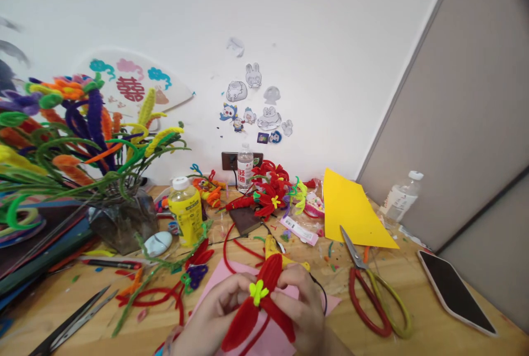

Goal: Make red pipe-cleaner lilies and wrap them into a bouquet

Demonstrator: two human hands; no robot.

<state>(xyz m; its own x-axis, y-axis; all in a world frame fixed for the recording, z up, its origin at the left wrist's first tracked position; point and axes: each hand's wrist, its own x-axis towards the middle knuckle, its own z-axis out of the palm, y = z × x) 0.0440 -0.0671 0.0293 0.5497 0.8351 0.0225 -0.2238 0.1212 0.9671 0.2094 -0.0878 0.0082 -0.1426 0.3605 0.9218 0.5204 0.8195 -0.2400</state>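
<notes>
A red pipe-cleaner flower (240, 324) with long fuzzy petals and a yellow-green centre is held between my hands at the bottom middle. My left hand (221, 306) pinches it from the left, near the centre and lower left petal. On the other side, my right hand (303, 295) has its fingers bent around the right petals. A red stem hangs below the flower, over a pink sheet (227, 274) lying on the wooden table (330, 339).
Scissors (363, 284) and a phone (457, 292) lie to the right, near yellow paper (351, 212). A yellow bottle (185, 215) and a vase (124, 224) of pipe-cleaner flowers stand left. Another pair of scissors (74, 323) lies lower left. Red flowers (273, 185) sit behind.
</notes>
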